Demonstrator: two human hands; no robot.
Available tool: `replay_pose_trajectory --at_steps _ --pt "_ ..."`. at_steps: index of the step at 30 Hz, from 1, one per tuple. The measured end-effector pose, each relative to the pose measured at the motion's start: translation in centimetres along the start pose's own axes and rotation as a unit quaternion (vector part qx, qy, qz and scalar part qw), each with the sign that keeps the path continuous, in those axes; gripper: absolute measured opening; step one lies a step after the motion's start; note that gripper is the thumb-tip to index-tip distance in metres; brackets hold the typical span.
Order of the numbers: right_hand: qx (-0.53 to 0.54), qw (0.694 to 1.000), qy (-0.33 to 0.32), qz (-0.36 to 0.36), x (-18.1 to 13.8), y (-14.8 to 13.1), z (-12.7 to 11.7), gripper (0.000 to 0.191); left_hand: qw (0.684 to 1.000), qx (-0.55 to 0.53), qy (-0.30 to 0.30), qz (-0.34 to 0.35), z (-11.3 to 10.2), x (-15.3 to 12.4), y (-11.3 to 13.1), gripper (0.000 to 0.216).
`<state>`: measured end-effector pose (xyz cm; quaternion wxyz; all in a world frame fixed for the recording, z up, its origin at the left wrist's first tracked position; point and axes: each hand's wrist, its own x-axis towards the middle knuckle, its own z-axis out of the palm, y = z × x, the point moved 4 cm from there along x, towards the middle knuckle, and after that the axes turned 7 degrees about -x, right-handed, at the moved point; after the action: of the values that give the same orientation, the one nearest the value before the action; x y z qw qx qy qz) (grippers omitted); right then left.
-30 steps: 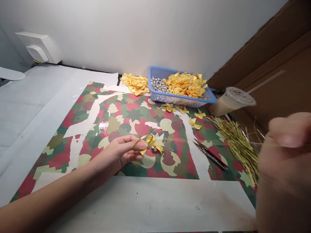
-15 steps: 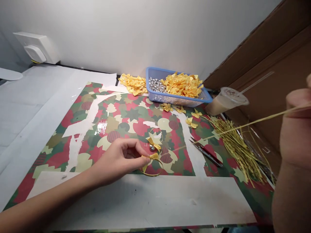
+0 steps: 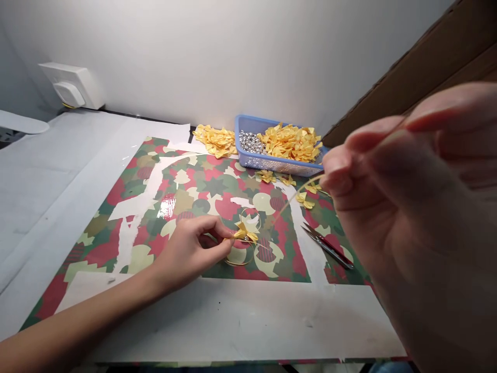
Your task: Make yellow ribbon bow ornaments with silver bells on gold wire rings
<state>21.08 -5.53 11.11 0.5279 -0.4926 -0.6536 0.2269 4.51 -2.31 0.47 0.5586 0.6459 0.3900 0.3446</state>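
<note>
My left hand (image 3: pixel 202 243) pinches a thin gold cord between thumb and index finger, just beside a yellow ribbon bow (image 3: pixel 246 232). A loop of the cord (image 3: pixel 239 263) hangs below these fingertips. Behind the bow, another thin cord ring (image 3: pixel 250 211) rests on the patterned sheet. Whether the bow is in the fingers or lies just behind them is hard to tell. Large and close to the camera, my right hand (image 3: pixel 419 207) is closed in a pinch on the cord's far part, which curves down toward the left hand and blurs midway.
A blue basket (image 3: pixel 279 166) holds silver bells (image 3: pixel 251 142) and yellow bows (image 3: pixel 291 142). More bows are piled (image 3: pixel 216 141) to its left. Thread snips (image 3: pixel 328 246) lie right of centre, near several loose bows (image 3: pixel 305 200). A cardboard wall (image 3: pixel 388 88) stands at right.
My right hand has come in from the far right toward the middle, now covering the cup and bundle of gold cords. The stretched cord has gone slack and curved. My left hand has shifted slightly.
</note>
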Motion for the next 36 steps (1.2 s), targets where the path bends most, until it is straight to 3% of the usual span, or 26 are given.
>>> replay_pose_trajectory --at_steps 1,2,7,9,12,15,19,27,29,33,36 --pt "0.025 0.995 0.024 -0.092 0.0 -1.7 0.1 0.01 1.0 0.002 -0.001 0.003 0.0 0.0 0.0 0.012" --pt "0.024 0.992 0.052 -0.116 0.2 -2.9 0.3 0.012 1.0 0.004 0.0 0.005 0.0 0.0 0.0 0.013" --pt "0.015 0.988 0.054 -0.144 1.6 -5.3 2.2 0.013 1.0 0.003 -0.002 -0.005 -0.2 0.1 -0.1 0.015" --pt "0.064 0.99 0.067 -0.109 2.0 -4.4 2.3 0.009 1.0 -0.005 -0.003 -0.014 -0.2 0.1 -0.2 0.015" --pt "0.174 0.984 0.042 -0.019 2.0 -1.6 2.3 0.014 0.999 -0.025 0.001 -0.026 -0.3 0.0 -0.3 0.016" --pt "0.216 0.976 0.004 0.012 1.4 0.7 2.7 0.017 0.999 -0.034 0.004 -0.031 -0.3 0.0 -0.3 0.016" --pt "0.183 0.982 0.004 0.041 0.8 2.5 3.2 0.021 0.999 -0.032 0.008 -0.03 -0.3 0.1 -0.3 0.016" --pt "0.152 0.988 0.019 0.029 0.0 4.2 2.5 0.022 0.998 -0.045 0.012 -0.052 -0.3 0.0 -0.4 0.016" --pt "0.117 0.992 -0.015 0.046 -0.6 4.9 2.5 0.018 0.998 -0.046 0.012 -0.05 -0.4 0.0 -0.3 0.016" --pt "0.052 0.985 -0.142 0.088 -2.1 6.1 3.2 0.009 0.998 -0.043 0.009 -0.043 -0.4 0.1 -0.2 0.016" --pt "0.0 0.971 -0.204 0.127 -2.7 6.4 3.7 0.014 0.998 -0.045 0.011 -0.046 -0.4 0.1 -0.2 0.015"
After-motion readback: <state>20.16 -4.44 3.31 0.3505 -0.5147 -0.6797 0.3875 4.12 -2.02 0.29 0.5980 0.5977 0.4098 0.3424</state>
